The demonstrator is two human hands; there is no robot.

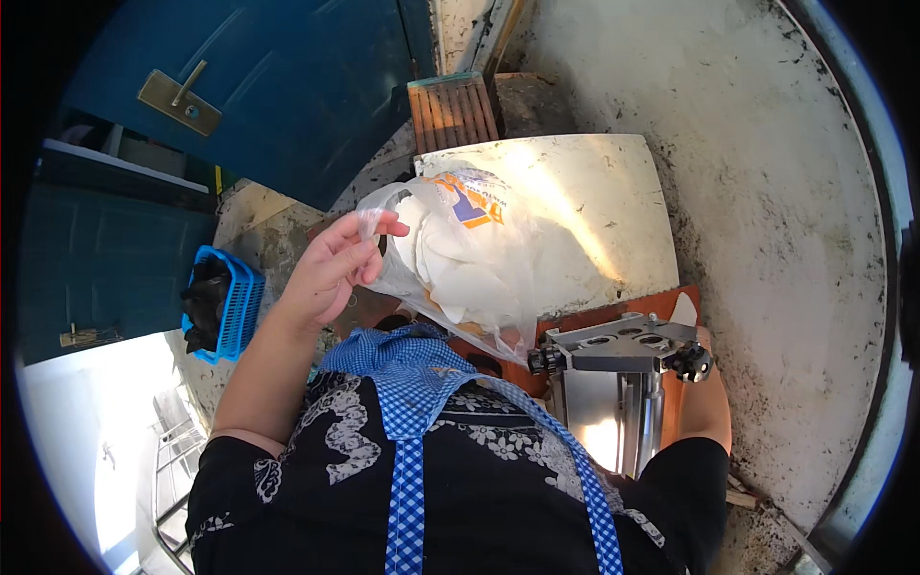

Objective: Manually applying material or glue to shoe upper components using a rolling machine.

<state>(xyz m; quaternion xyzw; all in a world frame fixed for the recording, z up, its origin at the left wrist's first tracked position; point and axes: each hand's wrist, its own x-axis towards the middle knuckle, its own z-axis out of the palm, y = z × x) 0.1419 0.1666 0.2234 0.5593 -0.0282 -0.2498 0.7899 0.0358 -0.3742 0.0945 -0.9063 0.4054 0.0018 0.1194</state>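
Note:
My left hand point(347, 264) pinches the rim of a clear plastic bag point(513, 254) with orange and purple print. Inside the bag lie several thin, white, round dough sheets point(450, 259), overlapping one another. To the right stands a shiny metal roller machine point(613, 369) with black knobs at both ends of its top. Behind it passes my right forearm point(706, 407); the machine hides most of my right hand, and its fingers do not show. A white, pointed flat piece point(683, 311) sticks up beside that hand; whether it is held I cannot tell.
A pale board point(613, 192) lies under the bag, with a reddish-brown surface point(671, 302) at its near edge. Beyond is a slatted wooden stool point(452, 113). On the left are a blue basket point(247, 307) with black plastic and a blue door point(287, 86). A stained wall point(767, 240) closes the right.

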